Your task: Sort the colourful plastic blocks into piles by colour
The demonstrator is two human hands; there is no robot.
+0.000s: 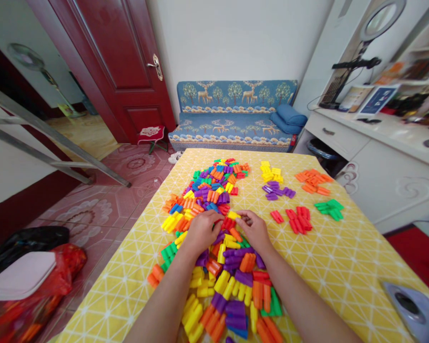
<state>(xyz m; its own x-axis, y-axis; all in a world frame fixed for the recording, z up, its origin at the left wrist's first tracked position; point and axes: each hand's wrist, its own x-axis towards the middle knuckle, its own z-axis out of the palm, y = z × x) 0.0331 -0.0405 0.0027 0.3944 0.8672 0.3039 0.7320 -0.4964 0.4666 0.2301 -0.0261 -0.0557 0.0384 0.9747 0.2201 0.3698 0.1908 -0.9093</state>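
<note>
A long heap of mixed plastic pieces [232, 259] in red, orange, yellow, green, blue and purple runs down the table. Over its middle, my right hand [253, 229] pinches a yellow piece [233, 216] between thumb and finger. Just left of it, my left hand [204, 231] reaches into the heap with bent fingers; whatever its fingertips hold is hidden. Right of the heap lie single-colour groups: yellow pieces [270, 172], purple pieces [277, 191], orange pieces [312, 181], red pieces [299, 220] and green pieces [329, 208].
The table has a yellow patterned cloth [128, 281]. A grey-white device [411, 309] sits at its right front corner. Beyond stands a blue sofa [232, 124]. A white cabinet [400, 176] is on the right, a metal ladder [57, 138] on the left.
</note>
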